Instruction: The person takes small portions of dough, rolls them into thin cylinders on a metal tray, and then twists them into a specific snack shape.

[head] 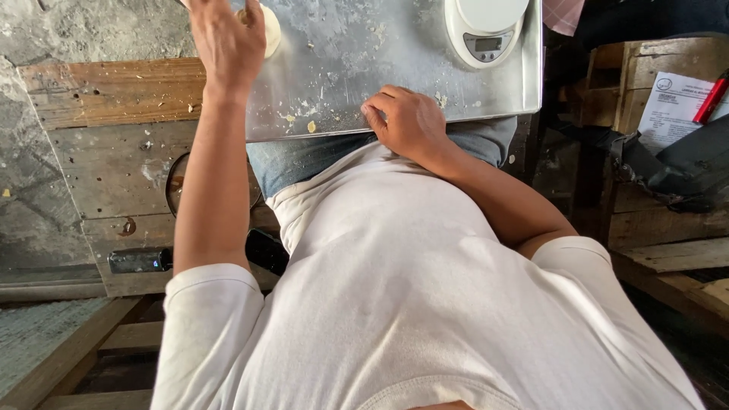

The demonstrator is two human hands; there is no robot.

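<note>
My left hand (226, 42) lies on a pale, round dough ball (269, 29) at the metal tray's (364, 53) far left edge; grip not discernible. My right hand (408, 121), fingers curled and empty, rests on the tray's near edge, well short of the white scale (486, 29) at its far right corner.

White digital scale (486, 26) at tray's far edge; printed paper (672, 106) and red pen (711, 97) on wooden crate (630, 83), right.

Soft even daylight, faint glare on metal tray (395, 53), wide-angle edge distortion.
</note>
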